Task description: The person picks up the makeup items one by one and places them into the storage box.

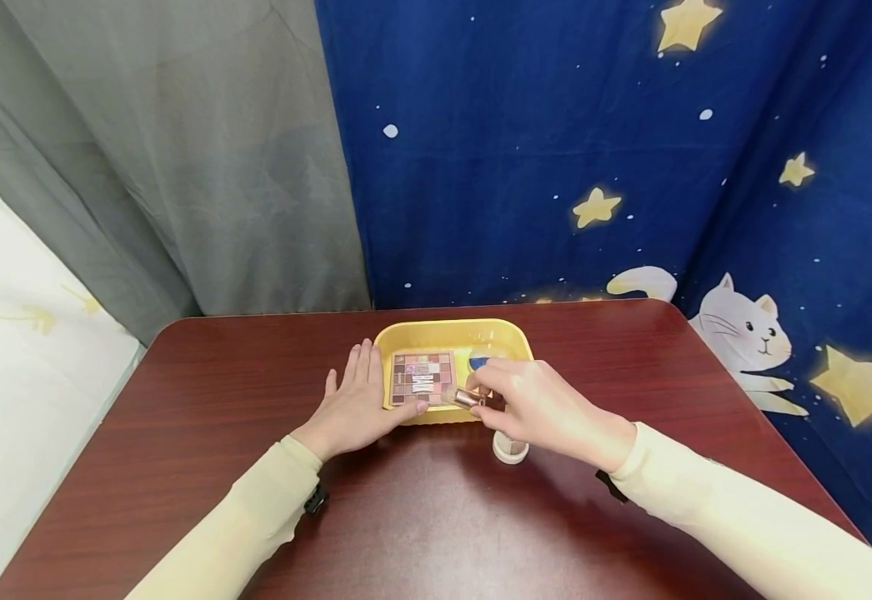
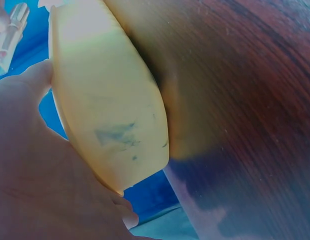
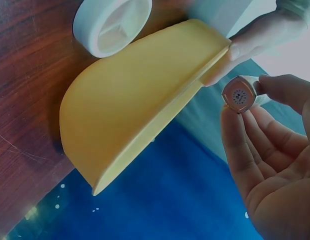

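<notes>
Two hands, well apart, are at a yellow tray (image 1: 443, 329) in the centre of the head view. The left hand (image 1: 353, 417), fingers straight, touches the tray's left end, thumb at the near rim. The right hand (image 1: 548, 412) pinches a tube (image 1: 469, 397) just right of centre, over the tray. A palette (image 1: 409, 387) lies in the tray's left part. Lower in the frame, a white jar (image 1: 511, 451) sits just beside the tray on the table (image 1: 218, 392).

A homelike room, it seems; behind the wood-grained tabletop (image 1: 436, 517) hangs a grey curtain (image 1: 256, 167); there too, a starry blue curtain (image 1: 481, 217), cat-printed.
</notes>
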Demonstrator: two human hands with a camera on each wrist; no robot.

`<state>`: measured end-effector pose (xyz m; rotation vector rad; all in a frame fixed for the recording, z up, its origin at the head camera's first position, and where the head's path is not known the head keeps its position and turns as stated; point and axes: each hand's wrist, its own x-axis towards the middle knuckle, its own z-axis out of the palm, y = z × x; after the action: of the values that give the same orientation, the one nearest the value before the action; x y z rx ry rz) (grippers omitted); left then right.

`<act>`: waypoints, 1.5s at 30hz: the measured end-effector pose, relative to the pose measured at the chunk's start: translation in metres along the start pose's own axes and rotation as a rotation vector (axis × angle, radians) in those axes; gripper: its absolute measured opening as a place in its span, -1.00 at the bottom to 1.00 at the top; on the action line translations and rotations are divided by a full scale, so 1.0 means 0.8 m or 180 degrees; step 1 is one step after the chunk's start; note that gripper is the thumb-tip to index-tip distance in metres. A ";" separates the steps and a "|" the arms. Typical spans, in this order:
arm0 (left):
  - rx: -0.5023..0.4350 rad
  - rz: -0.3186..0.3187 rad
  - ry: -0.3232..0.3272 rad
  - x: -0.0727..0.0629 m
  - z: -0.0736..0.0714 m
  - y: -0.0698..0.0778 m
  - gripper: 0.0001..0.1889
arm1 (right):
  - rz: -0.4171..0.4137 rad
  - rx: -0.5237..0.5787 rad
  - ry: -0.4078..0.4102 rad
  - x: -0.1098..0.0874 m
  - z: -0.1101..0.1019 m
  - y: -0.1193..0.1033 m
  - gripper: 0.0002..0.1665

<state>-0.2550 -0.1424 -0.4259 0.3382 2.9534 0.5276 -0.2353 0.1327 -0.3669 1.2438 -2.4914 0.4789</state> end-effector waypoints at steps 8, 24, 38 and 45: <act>-0.0002 0.0020 -0.0001 -0.001 -0.001 0.001 0.32 | 0.0191 0.0171 0.0016 0.013 0.008 0.014 -0.73; -0.0038 0.0019 -0.0041 0.000 -0.001 -0.001 0.32 | 0.0472 0.0349 -0.0189 0.031 0.032 0.042 -0.70; -0.0065 0.0027 -0.0037 0.001 -0.001 -0.001 0.35 | 0.0653 0.0256 -0.0267 0.043 0.055 0.064 -0.64; -0.0079 0.0039 -0.0011 0.000 -0.002 0.000 0.32 | 0.0832 0.0198 -0.0360 0.050 0.063 0.070 -0.67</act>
<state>-0.2555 -0.1432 -0.4245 0.3544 2.9406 0.5639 -0.3101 0.1150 -0.4041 0.9949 -2.7714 0.5669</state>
